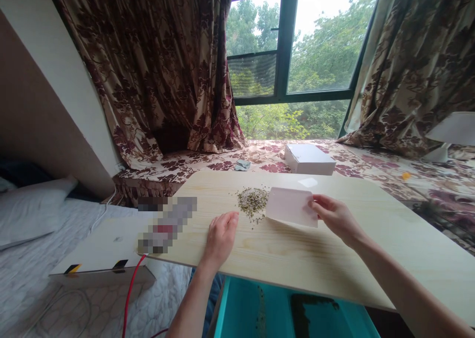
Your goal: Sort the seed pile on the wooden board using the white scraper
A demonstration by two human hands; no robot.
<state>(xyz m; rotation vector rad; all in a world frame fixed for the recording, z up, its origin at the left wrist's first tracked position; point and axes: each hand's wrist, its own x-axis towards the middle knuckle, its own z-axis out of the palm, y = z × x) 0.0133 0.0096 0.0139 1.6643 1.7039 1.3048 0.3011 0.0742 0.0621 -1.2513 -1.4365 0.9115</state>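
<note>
A loose heap of small olive-green and pale grains (253,202) lies on the light wood-grain tabletop (289,259), with a few scattered around its edge. Just left of and nearer than the heap, my left hand (222,231) rests on the table, its fingers curled together; I see nothing in it. My right hand (332,214) pinches the right edge of a thin, pale, rectangular plastic sheet (291,207). The sheet is tilted, and its left edge reaches the right side of the heap.
Below the table's near edge is an open turquoise bin (274,308) with dark matter inside. At left, a white box (100,249) lies on the bed, near a red cable (129,288). Another white box (309,160) sits on the window ledge, beyond the table.
</note>
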